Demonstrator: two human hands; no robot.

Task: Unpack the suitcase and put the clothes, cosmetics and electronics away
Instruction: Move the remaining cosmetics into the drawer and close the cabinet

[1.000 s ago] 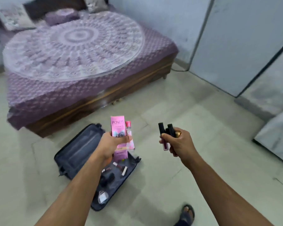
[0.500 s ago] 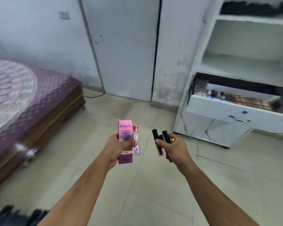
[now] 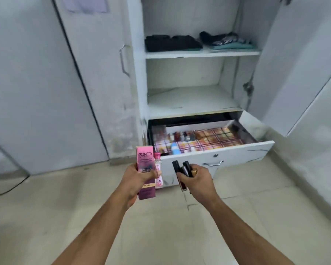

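My left hand point(image 3: 136, 178) grips a pink Pond's box point(image 3: 144, 159) upright, together with a small pink-capped bottle point(image 3: 158, 169) beside it. My right hand point(image 3: 197, 180) holds a bunch of dark lipstick tubes point(image 3: 180, 169), one with a gold end. Both hands are held out in front of the open white drawer point(image 3: 237, 152) of a wardrobe. The drawer has a checked liner and holds several small cosmetic bottles point(image 3: 180, 136) at its left. The suitcase is out of view.
Folded dark clothes point(image 3: 172, 43) and a teal pile point(image 3: 231, 43) lie on the upper wardrobe shelf. The middle shelf point(image 3: 189, 100) is bare. The wardrobe door point(image 3: 294, 64) stands open at right; a closed door with a handle point(image 3: 123, 60) is at left. Pale tiled floor lies below.
The view has swung from the bed and open suitcase round to the wardrobe, which is now close and straight ahead. Both hands keep the same items.
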